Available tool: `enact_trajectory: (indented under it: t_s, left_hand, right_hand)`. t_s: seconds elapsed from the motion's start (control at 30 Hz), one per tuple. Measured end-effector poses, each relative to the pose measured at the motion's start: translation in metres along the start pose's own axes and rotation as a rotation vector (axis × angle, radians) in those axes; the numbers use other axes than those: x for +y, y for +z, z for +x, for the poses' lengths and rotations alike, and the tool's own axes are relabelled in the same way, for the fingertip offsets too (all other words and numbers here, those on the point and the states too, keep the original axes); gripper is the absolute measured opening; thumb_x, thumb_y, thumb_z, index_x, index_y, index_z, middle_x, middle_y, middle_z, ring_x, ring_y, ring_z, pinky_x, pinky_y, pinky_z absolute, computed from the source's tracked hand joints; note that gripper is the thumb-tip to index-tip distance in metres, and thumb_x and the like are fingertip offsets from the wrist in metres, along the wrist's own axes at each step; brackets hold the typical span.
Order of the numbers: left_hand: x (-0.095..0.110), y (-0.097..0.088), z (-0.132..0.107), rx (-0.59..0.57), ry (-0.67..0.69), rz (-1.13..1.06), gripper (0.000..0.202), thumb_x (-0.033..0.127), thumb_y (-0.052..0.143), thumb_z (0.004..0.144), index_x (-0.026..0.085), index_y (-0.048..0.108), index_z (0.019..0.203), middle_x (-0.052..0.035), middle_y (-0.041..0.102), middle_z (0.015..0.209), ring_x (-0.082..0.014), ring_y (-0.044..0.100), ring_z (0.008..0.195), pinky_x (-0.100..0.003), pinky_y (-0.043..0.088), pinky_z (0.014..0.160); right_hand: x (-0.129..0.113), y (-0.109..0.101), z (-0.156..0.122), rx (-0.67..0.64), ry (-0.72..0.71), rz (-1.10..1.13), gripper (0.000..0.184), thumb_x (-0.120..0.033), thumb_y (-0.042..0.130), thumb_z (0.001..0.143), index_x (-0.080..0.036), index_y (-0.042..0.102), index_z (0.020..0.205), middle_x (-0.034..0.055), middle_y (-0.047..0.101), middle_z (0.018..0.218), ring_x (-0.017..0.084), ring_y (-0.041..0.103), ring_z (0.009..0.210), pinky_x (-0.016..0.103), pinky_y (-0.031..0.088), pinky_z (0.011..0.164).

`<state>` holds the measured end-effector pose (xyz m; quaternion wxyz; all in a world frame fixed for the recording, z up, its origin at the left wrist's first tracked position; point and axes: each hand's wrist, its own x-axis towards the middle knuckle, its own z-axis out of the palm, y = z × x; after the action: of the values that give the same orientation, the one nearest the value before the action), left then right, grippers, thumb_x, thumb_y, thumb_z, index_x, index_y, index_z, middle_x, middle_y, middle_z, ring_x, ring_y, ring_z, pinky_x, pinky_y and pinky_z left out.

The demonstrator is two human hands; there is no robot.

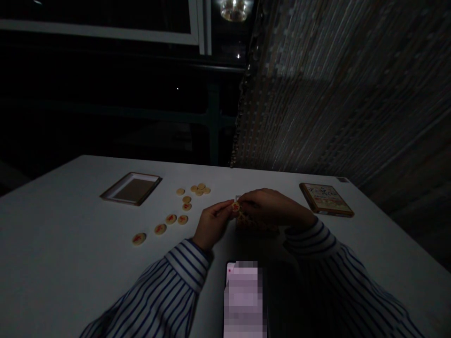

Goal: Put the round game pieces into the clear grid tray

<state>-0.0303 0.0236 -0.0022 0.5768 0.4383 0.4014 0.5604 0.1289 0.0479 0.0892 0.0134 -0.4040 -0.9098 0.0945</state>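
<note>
My left hand (212, 221) and my right hand (271, 205) meet over the middle of a white table (63, 225), both in striped sleeves. Their fingertips pinch a round pale game piece (236, 207) with a red mark. The right hand's fingers are curled over a dim heap of similar pieces beneath it. Several round pieces (171, 219) with red marks lie in a curved row left of my left hand. A small cluster of pieces (199, 189) lies farther back.
An open shallow box tray (131, 188) lies at the back left of the table. A printed box lid (326, 198) lies at the right. A phone (244, 298) with a lit screen rests near the front edge. A woven curtain hangs behind on the right.
</note>
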Motion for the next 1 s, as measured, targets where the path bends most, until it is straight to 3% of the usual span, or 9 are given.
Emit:
enact_trajectory:
  t_s: [0.4,0.73,1.0]
  left_hand:
    - [0.0029,0.0009,0.0002,0.048,-0.014,-0.052,0.027,0.027,0.067,0.063,0.011,0.062,0.085,-0.0060,0.068,0.078,-0.0143,0.063,0.072,-0.029,0.049,0.075]
    - [0.0040,0.0022,-0.0009,0.012,-0.037,-0.073,0.028,0.027,0.066,0.064,0.010,0.061,0.086,-0.0077,0.068,0.080,-0.0151,0.063,0.074,-0.030,0.048,0.076]
    - [0.0083,0.0052,-0.0026,0.031,-0.063,-0.082,0.026,0.027,0.068,0.062,0.011,0.062,0.082,-0.0061,0.069,0.076,-0.0144,0.063,0.072,-0.028,0.049,0.075]
  right_hand:
    - [-0.0036,0.0025,0.0032,0.047,0.000,0.016,0.028,-0.033,0.040,0.082,-0.024,0.058,0.102,0.0031,0.064,0.094,0.015,0.056,0.083,0.023,0.035,0.067]
    - [-0.0071,0.0023,0.0052,0.006,0.046,0.033,0.032,-0.042,0.044,0.079,-0.022,0.057,0.101,0.0044,0.063,0.091,0.017,0.055,0.080,0.024,0.034,0.062]
    - [-0.0055,0.0066,0.0070,0.024,0.026,-0.031,0.030,-0.040,0.044,0.080,-0.022,0.057,0.100,0.0047,0.063,0.092,0.017,0.055,0.082,0.024,0.033,0.062]
